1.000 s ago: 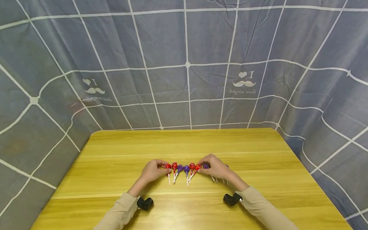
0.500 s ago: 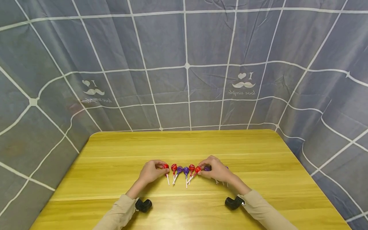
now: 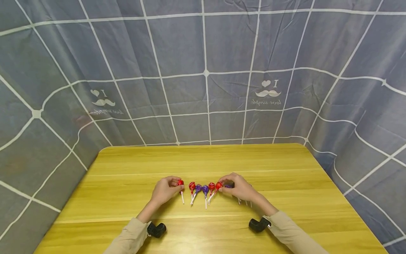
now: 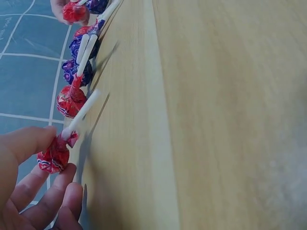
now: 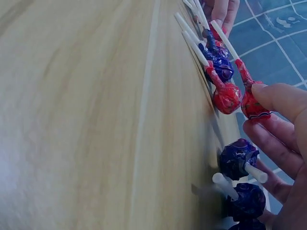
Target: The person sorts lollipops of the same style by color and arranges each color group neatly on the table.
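Note:
My left hand (image 3: 165, 190) pinches a red-wrapped lollipop (image 4: 53, 157) by its candy end, its white stick pointing toward me. With thumb and fingers my right hand (image 3: 238, 187) grips another red lollipop (image 5: 254, 101). Between the hands lie a red lollipop (image 3: 192, 185), two purple ones (image 3: 205, 190) side by side, and a second red lollipop (image 5: 227, 98) close beside the one my right hand holds. Some sticks cross. Beneath my right palm, partly hidden in the head view, are several purple lollipops (image 5: 240, 158).
The lollipops sit across the middle of a yellow wood-grain table (image 3: 133, 162). A grey curtain (image 3: 177, 91) with white grid lines stands behind it and along both sides. A black wrist camera (image 3: 157, 230) projects from the left cuff, another (image 3: 259, 224) from the right.
My left hand has shifted left with its red lollipop, widening the gap to the row. The right hand stays nearly in place, still holding its red lollipop.

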A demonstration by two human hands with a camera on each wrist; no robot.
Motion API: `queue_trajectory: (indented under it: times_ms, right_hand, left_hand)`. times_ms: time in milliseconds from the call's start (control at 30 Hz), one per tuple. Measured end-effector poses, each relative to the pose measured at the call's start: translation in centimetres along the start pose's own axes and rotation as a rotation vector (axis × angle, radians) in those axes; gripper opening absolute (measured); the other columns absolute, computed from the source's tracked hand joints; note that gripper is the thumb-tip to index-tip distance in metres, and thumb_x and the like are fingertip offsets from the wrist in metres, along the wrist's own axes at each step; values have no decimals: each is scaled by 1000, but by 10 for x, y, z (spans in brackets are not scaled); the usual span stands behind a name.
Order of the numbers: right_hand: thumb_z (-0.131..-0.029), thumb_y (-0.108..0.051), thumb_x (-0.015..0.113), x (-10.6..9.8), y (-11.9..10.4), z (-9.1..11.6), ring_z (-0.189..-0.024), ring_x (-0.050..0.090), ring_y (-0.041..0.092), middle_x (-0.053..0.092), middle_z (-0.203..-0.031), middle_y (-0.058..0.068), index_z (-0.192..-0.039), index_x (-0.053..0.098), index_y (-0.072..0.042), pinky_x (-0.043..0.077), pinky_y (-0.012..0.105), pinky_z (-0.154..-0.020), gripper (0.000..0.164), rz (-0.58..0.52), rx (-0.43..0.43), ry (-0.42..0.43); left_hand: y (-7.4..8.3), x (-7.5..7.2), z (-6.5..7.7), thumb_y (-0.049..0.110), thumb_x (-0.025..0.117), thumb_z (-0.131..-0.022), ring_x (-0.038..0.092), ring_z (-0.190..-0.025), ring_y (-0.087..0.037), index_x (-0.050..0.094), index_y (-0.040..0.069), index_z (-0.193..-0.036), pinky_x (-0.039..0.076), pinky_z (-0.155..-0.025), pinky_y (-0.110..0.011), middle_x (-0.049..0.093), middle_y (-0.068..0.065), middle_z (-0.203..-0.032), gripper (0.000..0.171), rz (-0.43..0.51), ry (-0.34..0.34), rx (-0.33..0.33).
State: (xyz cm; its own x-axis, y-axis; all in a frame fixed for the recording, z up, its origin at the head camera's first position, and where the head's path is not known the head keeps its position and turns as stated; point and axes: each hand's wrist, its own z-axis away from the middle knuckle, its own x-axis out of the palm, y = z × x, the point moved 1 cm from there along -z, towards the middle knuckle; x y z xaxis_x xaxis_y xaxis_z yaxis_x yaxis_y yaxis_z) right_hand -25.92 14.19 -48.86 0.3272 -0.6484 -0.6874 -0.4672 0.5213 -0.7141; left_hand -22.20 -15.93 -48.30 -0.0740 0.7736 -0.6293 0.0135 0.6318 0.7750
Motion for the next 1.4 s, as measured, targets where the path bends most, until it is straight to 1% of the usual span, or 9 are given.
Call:
queue_trajectory:
  times_ms: [100, 200, 333, 433, 600, 800, 1067, 1200, 1400]
  right_hand:
    - [-87, -34, 70, -1, -3, 1, -104, 58, 20, 66, -109, 0, -111, 69, -17, 49, 36, -87, 29, -31, 26, 19]
    - [-88, -32, 69, -2, -4, 0, -103, 63, 24, 68, -112, 7, -114, 68, -13, 53, 33, -83, 32, -100, 56, 23]
    - [-87, -25, 70, -4, -4, -2, -93, 68, 22, 70, -108, 12, -115, 67, -8, 55, 26, -72, 33, -201, 109, 31]
    - [-87, -21, 70, -6, -3, -4, -93, 66, 19, 70, -106, 13, -116, 67, -5, 53, 26, -75, 33, -228, 126, 53]
    - [-88, -15, 68, -11, -12, -4, -93, 62, 20, 69, -105, 15, -116, 66, 0, 51, 29, -79, 31, -244, 141, 55]
    - [-86, -26, 71, -8, -3, -9, -91, 62, 15, 69, -100, 8, -112, 69, -6, 51, 28, -79, 32, -246, 134, 16]
    - [-88, -21, 69, -10, -6, -16, -98, 64, 20, 68, -107, 13, -117, 64, -4, 51, 30, -83, 34, -276, 106, -6]
    - [-87, -18, 70, -9, -5, -19, -95, 63, 19, 68, -106, 14, -117, 63, -1, 51, 28, -82, 35, -269, 108, -3]
    - [-87, -16, 68, -15, -6, -28, -91, 61, 17, 67, -103, 15, -116, 64, 0, 49, 27, -79, 34, -233, 76, -16]
  left_hand:
    - [-1, -2, 0, 19, 78, -79, 66, -78, -18, 70, 6, -109, 46, -61, -27, 72, -7, -87, 34, 7, 23, -5]
    - [-2, -2, 0, 20, 78, -79, 65, -76, -15, 69, 7, -109, 45, -59, -26, 72, -5, -87, 33, 10, 35, -26]
    - [-2, -4, 0, 19, 78, -79, 62, -72, -12, 69, 8, -107, 42, -55, -24, 72, -5, -85, 31, 18, 42, -32]
    - [-1, -5, 0, 18, 78, -79, 61, -69, -11, 69, 7, -106, 41, -54, -24, 72, -5, -83, 30, 32, 47, -33]
    - [0, -8, 1, 18, 77, -81, 60, -67, -9, 69, 7, -109, 42, -53, -23, 71, -5, -85, 31, 59, 50, -39]
    - [2, -13, 2, 16, 75, -82, 60, -69, -11, 68, 6, -111, 45, -56, -23, 71, -8, -90, 31, 97, 64, -39]
    - [3, -19, -2, 15, 75, -82, 62, -66, -14, 67, 4, -114, 44, -50, -23, 71, -11, -91, 34, 90, 54, -13]
    - [5, -27, -8, 15, 75, -82, 62, -62, -14, 66, 4, -115, 42, -48, -23, 72, -12, -93, 36, 45, 53, 12]
    - [4, -42, -18, 17, 74, -83, 61, -64, -14, 66, 5, -119, 44, -53, -26, 72, -14, -99, 39, -28, 62, 33]
